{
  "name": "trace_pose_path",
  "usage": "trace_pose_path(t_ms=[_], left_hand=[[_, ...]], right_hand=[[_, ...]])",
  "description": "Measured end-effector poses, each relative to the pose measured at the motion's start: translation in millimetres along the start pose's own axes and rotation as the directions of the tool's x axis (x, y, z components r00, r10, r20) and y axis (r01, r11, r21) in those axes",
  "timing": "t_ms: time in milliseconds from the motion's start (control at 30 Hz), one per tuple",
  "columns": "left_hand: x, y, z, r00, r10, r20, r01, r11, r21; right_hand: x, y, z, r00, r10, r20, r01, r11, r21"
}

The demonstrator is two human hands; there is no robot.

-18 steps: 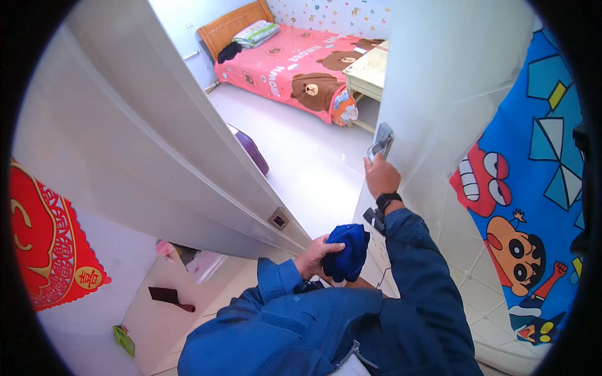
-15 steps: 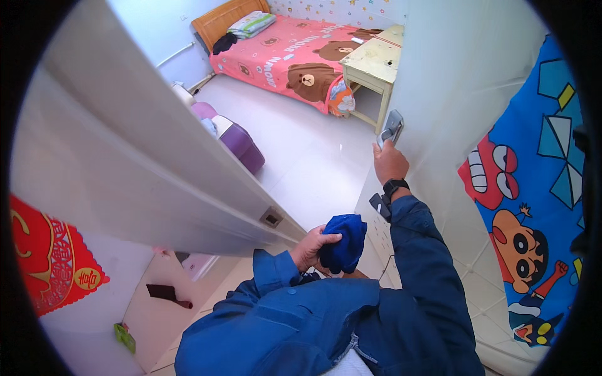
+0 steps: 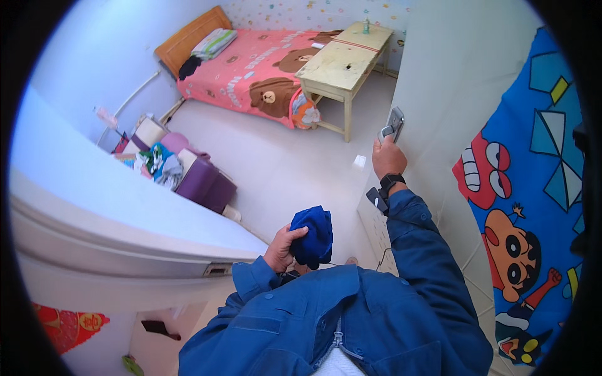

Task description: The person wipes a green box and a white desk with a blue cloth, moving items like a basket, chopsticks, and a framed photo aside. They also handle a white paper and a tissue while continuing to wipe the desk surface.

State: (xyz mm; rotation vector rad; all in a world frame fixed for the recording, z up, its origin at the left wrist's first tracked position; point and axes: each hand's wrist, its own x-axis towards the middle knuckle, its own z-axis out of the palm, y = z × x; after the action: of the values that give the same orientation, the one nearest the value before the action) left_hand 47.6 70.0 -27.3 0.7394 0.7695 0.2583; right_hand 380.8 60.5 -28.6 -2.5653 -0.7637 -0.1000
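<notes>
My left hand (image 3: 282, 249) grips a bunched-up dark blue cloth (image 3: 311, 237) in front of my jacket, thumb pressed on its near side. Out to the right, my right hand (image 3: 389, 158) is closed round the silver lever handle (image 3: 394, 123) of a pale door (image 3: 433, 144). On my right wrist is a black watch (image 3: 392, 181). A small dark object (image 3: 377, 199) shows beside that wrist; its kind is not clear.
White door frame (image 3: 125, 229) borders the left. Inside the room are a bed (image 3: 251, 69) with a pink bear-print cover, a cream table (image 3: 357, 59), and a purple seat (image 3: 204, 182) beside piled clothes (image 3: 160, 164). A blue cartoon curtain (image 3: 533, 207) hangs at right.
I have moved further into the doorway, and more of the room and table shows. The left hand with the cloth has shifted leftward. My right hand stays on the handle.
</notes>
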Motion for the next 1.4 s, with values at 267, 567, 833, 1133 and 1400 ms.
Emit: trace_pose_path(t_ms=[267, 567, 833, 1133, 1400], left_hand=[[68, 23, 5, 1.0, -0.002, -0.01, 0.003, 0.996, 0.092], [156, 56, -2, 0.998, -0.06, -0.002, 0.06, 0.992, 0.115], [257, 112, -29, 0.972, -0.085, 0.218, 0.066, 0.994, 0.092], [358, 204, -76, 0.976, -0.103, 0.19, 0.086, 0.992, 0.095], [431, 229, -57, 0.956, -0.173, 0.236, 0.146, 0.981, 0.125]], right_hand=[[26, 28, 9, 0.995, 0.087, -0.043, -0.086, 0.996, 0.017], [54, 65, 22, 0.964, 0.173, -0.204, -0.181, 0.983, -0.021], [59, 102, 31, 0.912, 0.229, -0.34, -0.282, 0.953, -0.115], [68, 127, 36, 0.811, 0.301, -0.502, -0.44, 0.879, -0.184], [74, 120, 21, 0.731, 0.327, -0.599, -0.514, 0.841, -0.168]])
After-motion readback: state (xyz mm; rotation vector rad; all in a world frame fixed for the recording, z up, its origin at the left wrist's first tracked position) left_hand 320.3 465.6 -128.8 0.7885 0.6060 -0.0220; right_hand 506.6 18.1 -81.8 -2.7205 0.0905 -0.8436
